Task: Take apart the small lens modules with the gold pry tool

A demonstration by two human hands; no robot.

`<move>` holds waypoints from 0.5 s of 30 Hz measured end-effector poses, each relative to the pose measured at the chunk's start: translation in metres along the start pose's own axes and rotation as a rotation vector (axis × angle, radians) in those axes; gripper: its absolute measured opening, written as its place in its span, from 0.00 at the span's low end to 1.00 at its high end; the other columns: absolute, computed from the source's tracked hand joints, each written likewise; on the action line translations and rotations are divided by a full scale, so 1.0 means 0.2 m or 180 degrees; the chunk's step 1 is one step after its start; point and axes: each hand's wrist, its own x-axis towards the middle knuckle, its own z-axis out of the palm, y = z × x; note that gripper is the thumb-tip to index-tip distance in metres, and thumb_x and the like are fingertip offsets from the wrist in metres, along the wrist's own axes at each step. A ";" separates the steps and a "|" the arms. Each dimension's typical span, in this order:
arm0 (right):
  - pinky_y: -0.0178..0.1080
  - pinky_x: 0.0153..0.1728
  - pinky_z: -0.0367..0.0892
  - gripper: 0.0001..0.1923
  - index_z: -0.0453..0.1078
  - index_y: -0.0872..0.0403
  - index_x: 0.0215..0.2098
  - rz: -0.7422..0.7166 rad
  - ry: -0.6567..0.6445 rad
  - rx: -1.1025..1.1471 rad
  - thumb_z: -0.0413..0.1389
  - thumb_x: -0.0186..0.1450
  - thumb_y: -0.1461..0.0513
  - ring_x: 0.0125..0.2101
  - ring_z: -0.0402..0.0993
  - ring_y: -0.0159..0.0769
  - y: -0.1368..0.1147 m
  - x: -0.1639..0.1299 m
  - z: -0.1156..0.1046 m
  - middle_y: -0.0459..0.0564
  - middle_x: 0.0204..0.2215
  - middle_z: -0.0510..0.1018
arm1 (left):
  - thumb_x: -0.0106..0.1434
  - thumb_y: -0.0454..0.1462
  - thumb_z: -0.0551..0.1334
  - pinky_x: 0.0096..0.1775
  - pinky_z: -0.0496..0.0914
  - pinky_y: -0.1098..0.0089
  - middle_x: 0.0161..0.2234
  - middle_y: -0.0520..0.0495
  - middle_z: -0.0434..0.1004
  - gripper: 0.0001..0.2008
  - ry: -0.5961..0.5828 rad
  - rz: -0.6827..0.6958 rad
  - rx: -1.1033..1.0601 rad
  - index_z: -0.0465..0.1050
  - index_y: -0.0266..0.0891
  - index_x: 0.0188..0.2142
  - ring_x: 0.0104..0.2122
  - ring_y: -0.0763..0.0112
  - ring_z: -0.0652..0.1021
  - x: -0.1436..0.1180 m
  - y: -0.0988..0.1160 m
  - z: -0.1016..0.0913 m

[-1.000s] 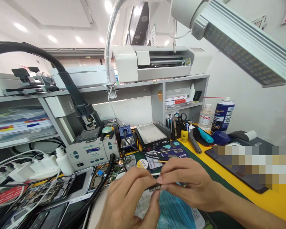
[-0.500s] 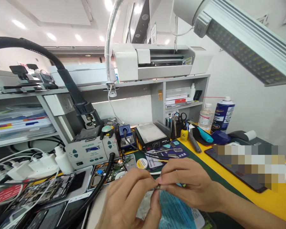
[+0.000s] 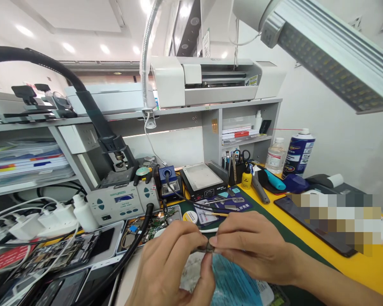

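Low over the yellow surface (image 3: 364,272), a small dark part (image 3: 200,249) is pinched between the fingertips of the left hand (image 3: 172,267) and right hand (image 3: 252,248), both closed on it, above a blue packet (image 3: 232,282).

Both hands (image 3: 210,255) together (fingers (image 3: 207,265) pinched)

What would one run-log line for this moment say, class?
left hand: pinches small dark flat part | right hand: pinches same part | below: blue plastic packet | beside: opened phone with green circuit board
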 end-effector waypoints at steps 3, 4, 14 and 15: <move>0.33 0.28 0.66 0.05 0.77 0.59 0.41 -0.0009 -0.0001 -0.0005 0.58 0.69 0.68 0.27 0.72 0.31 0.00 0.00 0.00 0.54 0.29 0.80 | 0.63 0.27 0.60 0.36 0.68 0.71 0.37 0.50 0.77 0.10 0.0021 0.0010 -0.0002 0.71 0.41 0.42 0.37 0.72 0.78 0.00 0.00 0.00; 0.33 0.28 0.66 0.05 0.77 0.59 0.41 -0.0009 0.0001 -0.0005 0.58 0.69 0.68 0.27 0.72 0.31 0.00 0.00 0.00 0.54 0.29 0.80 | 0.62 0.27 0.61 0.36 0.68 0.71 0.37 0.50 0.77 0.11 0.0027 0.0011 0.0006 0.71 0.41 0.42 0.38 0.72 0.78 0.00 0.00 0.00; 0.33 0.28 0.67 0.07 0.77 0.57 0.44 0.0009 -0.0082 -0.0067 0.57 0.70 0.67 0.26 0.73 0.32 0.00 0.01 -0.01 0.51 0.28 0.79 | 0.63 0.28 0.61 0.36 0.69 0.70 0.36 0.50 0.78 0.11 0.0060 0.0013 0.0030 0.70 0.43 0.42 0.36 0.70 0.79 0.00 0.01 -0.01; 0.33 0.27 0.67 0.07 0.77 0.57 0.44 0.0003 -0.0076 -0.0040 0.57 0.70 0.67 0.26 0.73 0.32 0.00 0.01 -0.01 0.51 0.28 0.79 | 0.63 0.28 0.61 0.35 0.69 0.71 0.36 0.50 0.78 0.10 0.0065 0.0017 0.0019 0.70 0.43 0.41 0.36 0.71 0.79 0.00 0.01 -0.01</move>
